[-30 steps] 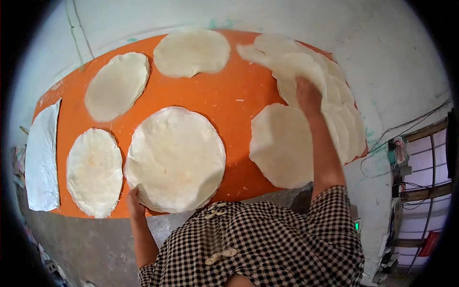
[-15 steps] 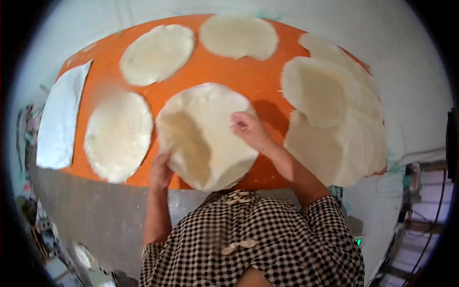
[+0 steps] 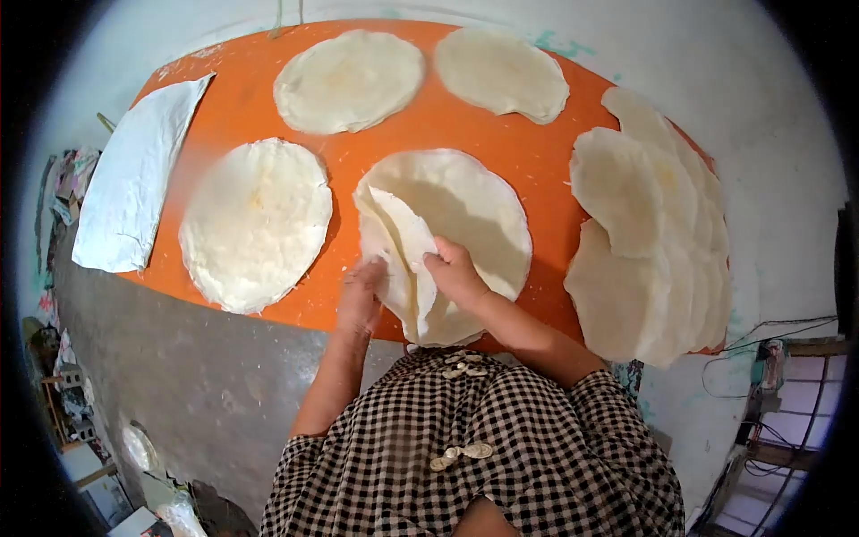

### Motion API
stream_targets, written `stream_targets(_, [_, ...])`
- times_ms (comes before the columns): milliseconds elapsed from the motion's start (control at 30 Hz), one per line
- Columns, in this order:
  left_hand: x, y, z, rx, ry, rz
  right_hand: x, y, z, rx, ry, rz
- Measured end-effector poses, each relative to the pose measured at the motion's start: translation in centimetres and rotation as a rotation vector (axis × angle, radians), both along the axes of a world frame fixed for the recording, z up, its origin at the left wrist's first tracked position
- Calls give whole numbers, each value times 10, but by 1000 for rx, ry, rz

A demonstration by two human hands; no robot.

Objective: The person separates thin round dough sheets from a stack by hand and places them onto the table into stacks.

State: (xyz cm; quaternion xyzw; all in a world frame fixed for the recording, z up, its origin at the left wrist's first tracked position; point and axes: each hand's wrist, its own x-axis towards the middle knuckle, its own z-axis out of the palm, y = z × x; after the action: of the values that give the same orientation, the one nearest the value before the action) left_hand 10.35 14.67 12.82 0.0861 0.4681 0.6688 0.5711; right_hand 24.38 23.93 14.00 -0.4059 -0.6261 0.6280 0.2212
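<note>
A thin round flatbread sheet [image 3: 401,234] is folded up in the middle of the orange table, its loose edge standing in a crease. My right hand [image 3: 458,273] pinches that raised edge from the right. At the near left side, my left hand [image 3: 361,291] grips the same sheet, its fingers partly blurred. Beneath it lies another pale round sheet [image 3: 488,206], flat and partly shaded. Left of my hands rests a separate stack of round flatbread [image 3: 257,224].
Two more rounds, a far left flatbread [image 3: 349,80] and a far right flatbread [image 3: 501,73], lie on the orange table [image 3: 376,143]. Overlapping sheets [image 3: 658,242] cover the right end. A folded white cloth [image 3: 143,174] lies at the left end.
My right hand has moved down and closer to my left, and the sheet between them has gone from spread out to folded. The camera view has shifted, so the table appears farther right.
</note>
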Motion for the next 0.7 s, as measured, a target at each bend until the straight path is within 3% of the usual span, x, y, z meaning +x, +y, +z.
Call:
stream_targets(133, [-17, -10, 6, -112, 30, 226, 10, 11, 15, -311, 233, -195])
stream_targets(233, [-17, -18, 23, -233, 180, 64, 8, 4, 12, -263, 176, -106])
stream_targets(300, [4, -8, 22, -146, 161, 82, -6, -6, -26, 9, -16, 26])
stream_targets(367, [15, 2, 18, -41, 150, 70, -15, -21, 8, 125, -90, 198])
stream_targets(433, [21, 7, 15, 69, 142, 41, -11, -21, 18, 52, 7, 145])
stream_targets(567, [24, 5, 30, 34, 238, -62, -2, -14, 41, -232, 146, 110])
stream_targets(700, [39, 6, 33, 212, 250, -104, 9, -4, 37, -271, 181, 142])
